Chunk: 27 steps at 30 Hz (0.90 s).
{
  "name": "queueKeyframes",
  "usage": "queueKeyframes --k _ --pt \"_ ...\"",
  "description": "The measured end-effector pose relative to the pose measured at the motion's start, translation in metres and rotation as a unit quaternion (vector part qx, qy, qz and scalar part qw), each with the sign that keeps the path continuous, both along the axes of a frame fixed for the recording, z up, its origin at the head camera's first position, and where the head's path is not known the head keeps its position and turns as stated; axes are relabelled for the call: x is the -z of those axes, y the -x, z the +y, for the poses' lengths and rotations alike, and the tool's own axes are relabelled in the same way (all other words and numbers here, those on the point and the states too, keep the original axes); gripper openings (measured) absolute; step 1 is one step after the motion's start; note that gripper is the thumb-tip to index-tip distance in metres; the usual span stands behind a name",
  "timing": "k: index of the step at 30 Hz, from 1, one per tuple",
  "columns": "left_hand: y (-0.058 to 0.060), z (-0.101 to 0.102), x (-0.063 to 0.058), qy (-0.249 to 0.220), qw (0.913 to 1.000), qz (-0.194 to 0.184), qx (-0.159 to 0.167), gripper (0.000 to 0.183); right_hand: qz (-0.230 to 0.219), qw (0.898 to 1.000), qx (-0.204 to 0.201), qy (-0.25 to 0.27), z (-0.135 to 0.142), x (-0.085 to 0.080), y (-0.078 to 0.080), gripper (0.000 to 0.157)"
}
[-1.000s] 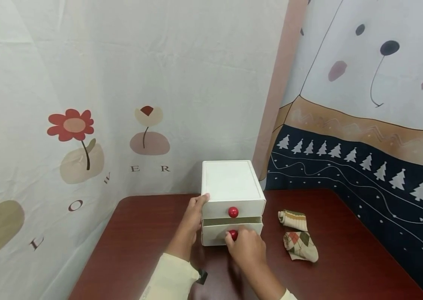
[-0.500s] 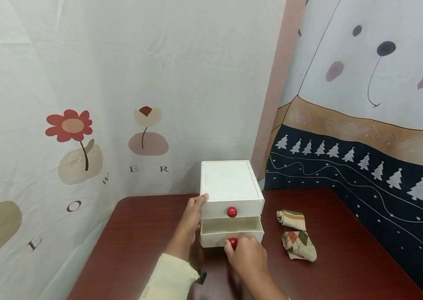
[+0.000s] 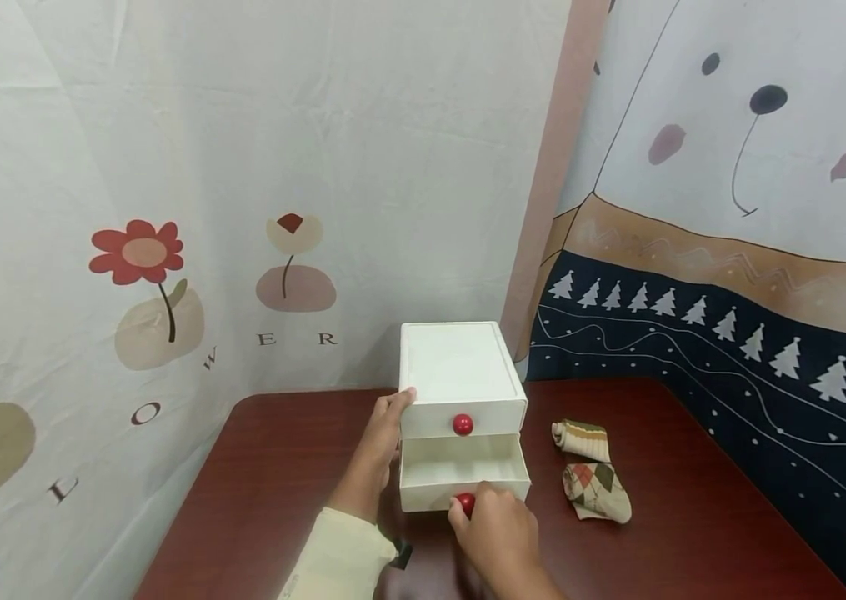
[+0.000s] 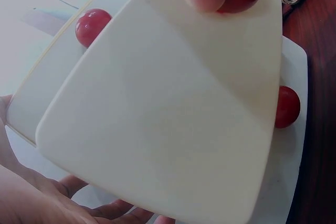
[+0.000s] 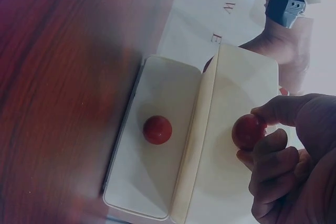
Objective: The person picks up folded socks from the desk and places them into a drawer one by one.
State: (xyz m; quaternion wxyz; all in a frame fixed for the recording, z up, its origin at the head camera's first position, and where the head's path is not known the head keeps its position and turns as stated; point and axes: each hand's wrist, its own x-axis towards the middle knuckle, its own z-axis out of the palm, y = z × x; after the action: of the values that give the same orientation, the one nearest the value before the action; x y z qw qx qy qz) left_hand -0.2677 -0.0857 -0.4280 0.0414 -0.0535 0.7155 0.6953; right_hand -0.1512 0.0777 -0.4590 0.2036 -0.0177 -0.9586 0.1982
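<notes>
A small white drawer cabinet (image 3: 456,362) with red knobs stands on the table. Its middle drawer (image 3: 426,497) is pulled out toward me, showing the pale interior. My right hand (image 3: 501,533) pinches that drawer's red knob (image 5: 248,132) between thumb and curled fingers. Along the cabinet's left side lies my left hand (image 3: 380,437), its thumb at the upper front corner and its fingers extended against the side wall. Above the pulled drawer is the top drawer's knob (image 3: 463,424). Below it, the lower drawer's knob (image 5: 157,129) shows only in the wrist views.
Right of the cabinet lie a striped folded sock (image 3: 582,440) and an argyle folded sock (image 3: 598,492) on the dark red wooden table (image 3: 280,483). A printed cloth (image 3: 423,167) hangs behind the table. Around my left wrist is a small black device (image 5: 286,10).
My right hand has drawn the middle drawer by its knob from a narrow gap to well out, toward me. The left hand has stayed at the cabinet's side.
</notes>
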Motion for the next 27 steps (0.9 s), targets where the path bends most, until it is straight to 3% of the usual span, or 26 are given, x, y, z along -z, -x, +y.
queueKeyframes --k 14,27 --pt "0.002 -0.001 0.001 0.01 0.9999 0.0 0.001 0.074 -0.04 0.999 -0.001 -0.003 -0.001 -0.005 -0.008 0.039" --pt "0.002 -0.001 0.002 0.006 1.0 0.001 0.002 0.072 -0.035 0.999 -0.003 -0.029 0.001 -0.005 -0.015 0.044"
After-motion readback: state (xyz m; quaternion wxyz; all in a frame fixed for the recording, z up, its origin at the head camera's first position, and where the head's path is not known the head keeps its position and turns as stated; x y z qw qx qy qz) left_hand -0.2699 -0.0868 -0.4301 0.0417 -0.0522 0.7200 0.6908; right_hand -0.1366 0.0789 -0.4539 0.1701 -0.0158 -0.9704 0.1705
